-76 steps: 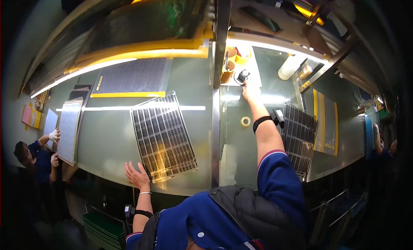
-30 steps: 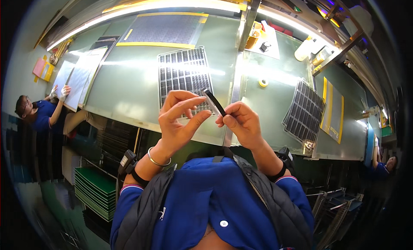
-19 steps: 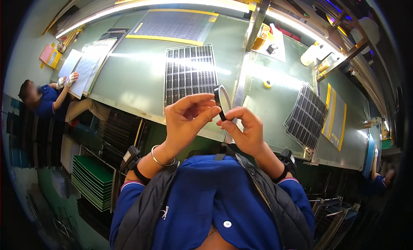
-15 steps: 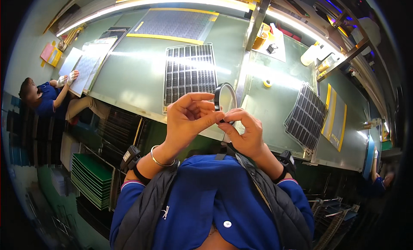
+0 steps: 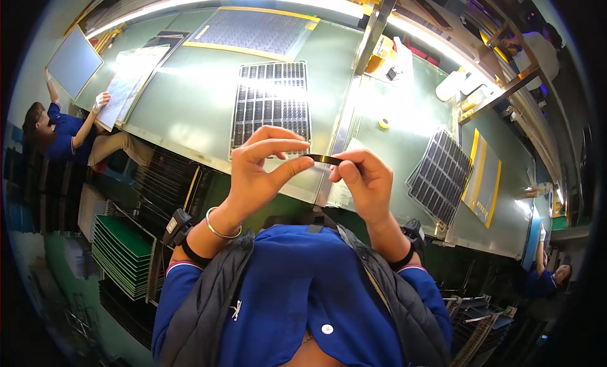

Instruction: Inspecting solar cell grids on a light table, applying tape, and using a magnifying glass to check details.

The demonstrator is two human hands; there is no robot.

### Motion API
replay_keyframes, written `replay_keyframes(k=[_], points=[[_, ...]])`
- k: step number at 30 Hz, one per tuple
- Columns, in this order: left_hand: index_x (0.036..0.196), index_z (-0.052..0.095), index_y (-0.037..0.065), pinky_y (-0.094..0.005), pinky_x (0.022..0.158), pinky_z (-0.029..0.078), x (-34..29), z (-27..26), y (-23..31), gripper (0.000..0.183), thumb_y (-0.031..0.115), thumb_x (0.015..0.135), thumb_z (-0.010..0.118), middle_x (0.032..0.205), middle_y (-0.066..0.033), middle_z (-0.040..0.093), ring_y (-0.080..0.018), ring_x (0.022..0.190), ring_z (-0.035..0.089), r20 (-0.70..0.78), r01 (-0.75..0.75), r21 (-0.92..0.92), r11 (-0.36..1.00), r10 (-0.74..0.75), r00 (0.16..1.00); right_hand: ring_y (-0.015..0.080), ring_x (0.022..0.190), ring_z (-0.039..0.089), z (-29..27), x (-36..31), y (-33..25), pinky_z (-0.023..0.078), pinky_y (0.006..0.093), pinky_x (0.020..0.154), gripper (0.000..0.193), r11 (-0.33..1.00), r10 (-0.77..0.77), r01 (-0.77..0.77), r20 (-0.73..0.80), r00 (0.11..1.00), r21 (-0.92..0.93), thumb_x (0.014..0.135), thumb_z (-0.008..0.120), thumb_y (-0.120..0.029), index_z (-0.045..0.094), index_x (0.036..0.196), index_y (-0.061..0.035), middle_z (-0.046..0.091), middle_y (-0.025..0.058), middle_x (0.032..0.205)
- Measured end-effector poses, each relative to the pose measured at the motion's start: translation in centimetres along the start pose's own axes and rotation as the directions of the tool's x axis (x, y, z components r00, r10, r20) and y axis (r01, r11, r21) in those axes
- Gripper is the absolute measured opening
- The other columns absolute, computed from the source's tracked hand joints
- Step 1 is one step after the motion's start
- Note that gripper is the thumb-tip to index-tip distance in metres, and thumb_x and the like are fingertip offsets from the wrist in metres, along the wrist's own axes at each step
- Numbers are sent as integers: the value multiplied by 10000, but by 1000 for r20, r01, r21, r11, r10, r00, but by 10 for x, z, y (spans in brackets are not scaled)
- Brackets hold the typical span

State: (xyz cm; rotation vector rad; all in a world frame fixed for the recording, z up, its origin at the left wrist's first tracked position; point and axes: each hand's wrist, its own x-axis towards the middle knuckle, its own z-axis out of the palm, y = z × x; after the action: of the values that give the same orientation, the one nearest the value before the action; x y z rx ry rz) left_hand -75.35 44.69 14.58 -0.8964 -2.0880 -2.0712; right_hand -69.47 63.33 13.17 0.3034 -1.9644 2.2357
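Note:
A narrow roll of black tape (image 5: 325,159) is held edge-on above the front edge of the bench, so it shows as a thin dark band. My left hand (image 5: 258,168) pinches its left end between thumb and fingers. At the other end, the thumb and forefinger of my right hand (image 5: 367,177) grip the roll. Just beyond the hands lies a dark gridded panel (image 5: 272,101) of small black cells, flat on the bench.
The pale green bench (image 5: 183,101) runs across. A yellow-edged sheet (image 5: 253,32) lies at the back, stacked gridded panels (image 5: 441,177) and a small yellow roll (image 5: 383,123) to the right. A metal post (image 5: 377,35) rises mid-bench. At left, a gloved co-worker (image 5: 66,130) handles sheets.
The tape roll has turned from showing its open ring to lying edge-on between my hands. My hands have shifted slightly apart. The left co-worker has lifted a sheet.

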Motion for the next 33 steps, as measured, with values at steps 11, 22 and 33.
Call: replay_keyframes(k=[11,22,33], points=[[936,694,-57,-239,710,547,-15,14,17,220,-65,724,756,934,-142,661,-153,815,651,-108,11,50,999,-5,994,216,672,624,14,5,11,502,355,730,203,765,-579,514,-63,813,-388,733,779,-40,629,861,8,654,111,748],[902,693,-63,-215,637,526,-12,11,17,168,-77,741,739,885,-131,661,-129,762,636,-61,-83,90,993,88,994,186,621,602,16,5,4,513,365,717,213,574,-694,581,33,719,-577,721,797,-99,654,861,-24,629,61,680],[892,642,-65,-221,647,535,-8,11,18,118,-78,788,695,888,-104,607,-122,767,612,42,75,-134,988,-70,997,185,591,574,13,3,2,510,354,697,232,512,-713,600,85,696,-615,723,794,-121,660,882,-17,602,55,650]])
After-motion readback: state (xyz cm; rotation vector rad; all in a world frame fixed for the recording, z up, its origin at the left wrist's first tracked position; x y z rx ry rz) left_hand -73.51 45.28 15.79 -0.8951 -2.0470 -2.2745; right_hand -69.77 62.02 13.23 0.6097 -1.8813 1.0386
